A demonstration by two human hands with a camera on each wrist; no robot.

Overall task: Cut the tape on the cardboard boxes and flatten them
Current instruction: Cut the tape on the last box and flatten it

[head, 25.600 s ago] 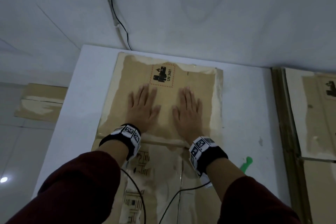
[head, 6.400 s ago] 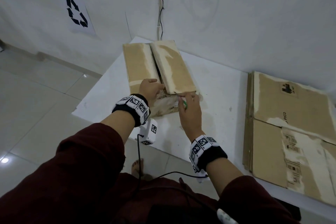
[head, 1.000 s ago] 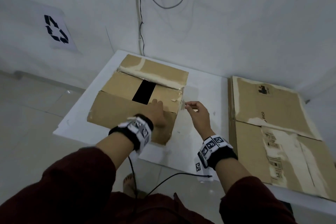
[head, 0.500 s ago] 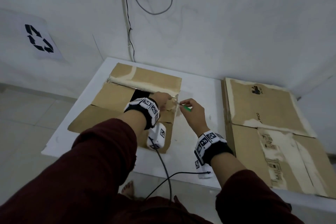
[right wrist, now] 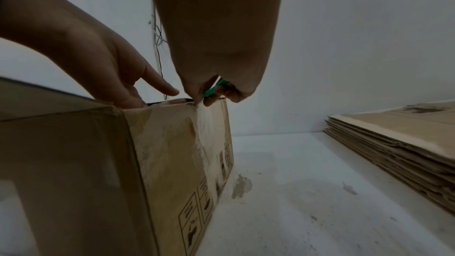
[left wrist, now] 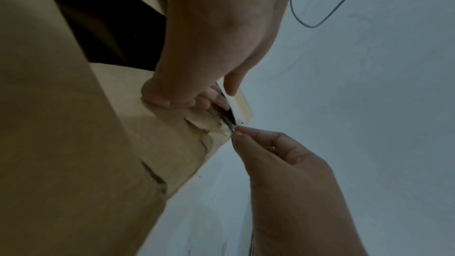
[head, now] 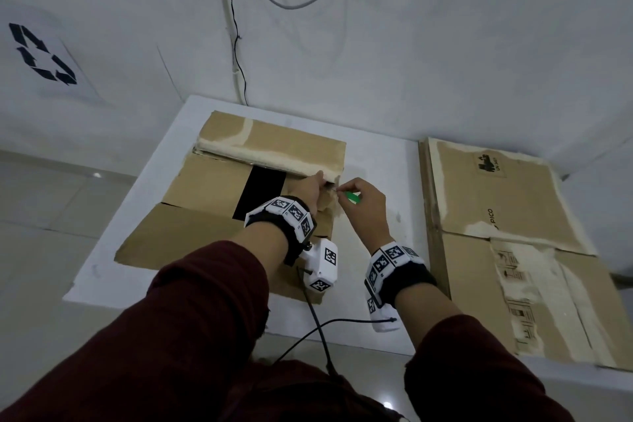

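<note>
White table (head: 373, 161) against a white wall, one worn box (head: 205, 188) standing on its left part.
Left hand (head: 310, 187) curls over the box's torn, tape-scarred right top edge; right hand (head: 363, 205) pinches a green cutter (head: 352, 197) there, its tip seemingly at the tape (right wrist: 205, 124). Flattened boxes (head: 507, 233) lie stacked well to the right.

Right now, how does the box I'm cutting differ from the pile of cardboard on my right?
The box stands assembled, its top partly open; the pile lies flattened and stacked. Both hands work at the box; the pile lies untouched. Both are worn brown cardboard on the white table.
</note>
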